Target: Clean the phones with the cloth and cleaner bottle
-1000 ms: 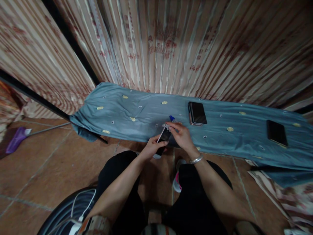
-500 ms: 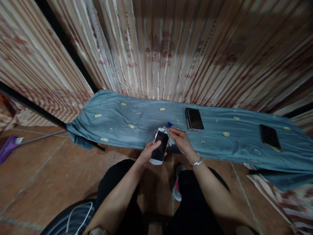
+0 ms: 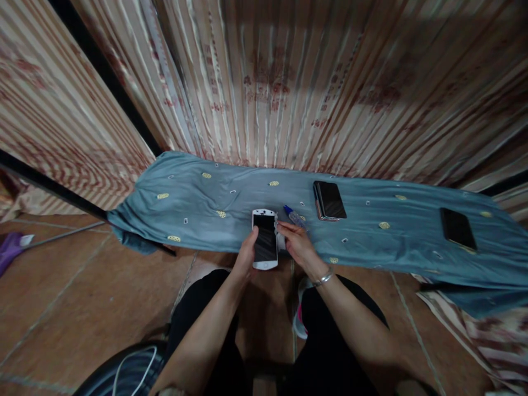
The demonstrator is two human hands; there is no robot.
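A white smartphone [image 3: 265, 240] with a dark screen is held upright in my left hand [image 3: 246, 251], the thumb lying along its left edge. My right hand [image 3: 296, 240] is at the phone's right edge, fingers pinched on a crumpled pale grey cloth [image 3: 281, 241] that touches that edge. Part of the cloth is hidden by the fingers. Just beyond my right hand, a clear spray bottle with a blue top [image 3: 292, 213] lies on the blue-green cloth cover; its exact kind is hard to make out.
A stack of dark phones [image 3: 331, 200] sits right of my hands, and another dark phone [image 3: 457, 228] lies further right on the covered bench [image 3: 239, 220]. Behind hangs a striped curtain [image 3: 272, 82]. A black metal bar [image 3: 53, 187] and a purple dustpan-like object [image 3: 10, 250] are at left.
The phone has turned from tilted to nearly straight and moved slightly left and up. My right hand has shifted left, with the cloth now along the phone's right edge.
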